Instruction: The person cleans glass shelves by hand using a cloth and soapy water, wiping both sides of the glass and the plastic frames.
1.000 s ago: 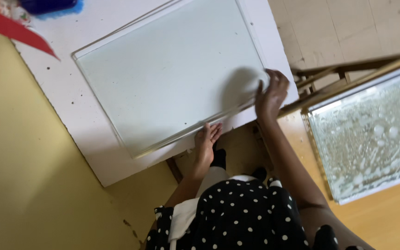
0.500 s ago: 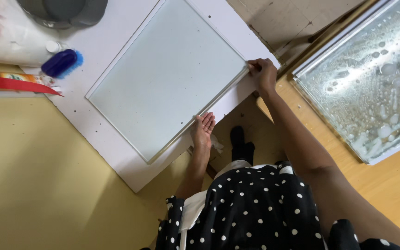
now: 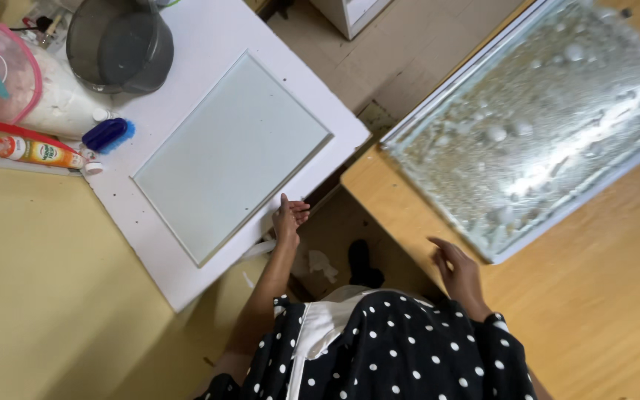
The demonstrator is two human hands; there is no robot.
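A pale frosted glass pane [image 3: 227, 152] lies flat on a white board [image 3: 187, 44]. My left hand [image 3: 288, 218] rests with fingers spread at the board's near edge, just off the pane's corner, and holds nothing. My right hand [image 3: 457, 270] hovers open and empty over the wooden table [image 3: 601, 296], close to the near corner of a textured glass sheet in a white frame [image 3: 535, 122].
A grey pot [image 3: 118, 44], a pink tub [image 3: 1, 78], a blue brush [image 3: 107, 134] and a small orange bottle [image 3: 35, 152] stand at the back left. A yellow surface [image 3: 38, 296] fills the left. Tiled floor [image 3: 379, 70] shows between the two tables.
My right hand has let go of the pane's corner and swung right over the wooden table. The view has pulled back and shifted, bringing the pot and the textured sheet further into sight.
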